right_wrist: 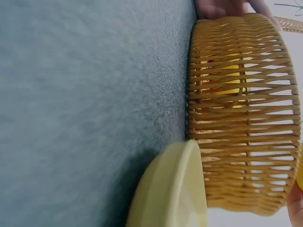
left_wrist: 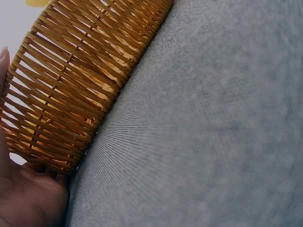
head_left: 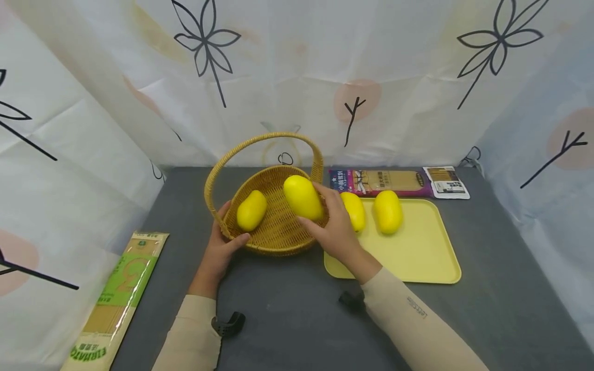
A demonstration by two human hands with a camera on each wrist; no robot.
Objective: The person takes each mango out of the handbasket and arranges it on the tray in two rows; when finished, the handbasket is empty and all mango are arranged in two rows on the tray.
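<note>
Step in hand, as judged: transferring 1 yellow fruit [head_left: 302, 197] over the right half of the basket [head_left: 276, 229]; direction cannot be told. The next move likely calls for clearing the rim. Right hand [head_left: 337, 226]: fingers spread to fruit width, holding it. Left hand [head_left: 223, 246]: fingers grip the basket's left side.

"Le" on the right sleeve [head_left: 417, 317], blurred print on green-labelled packet [head_left: 121, 288] and purple packet [head_left: 392, 182]

The left hand [head_left: 224, 250] grips, thumb [head_left: 241, 239] apart from its fingers [head_left: 225, 208]. The right hand [head_left: 339, 236], to its right, grips too. Both arms [head_left: 187, 332] slant up from below.
</note>
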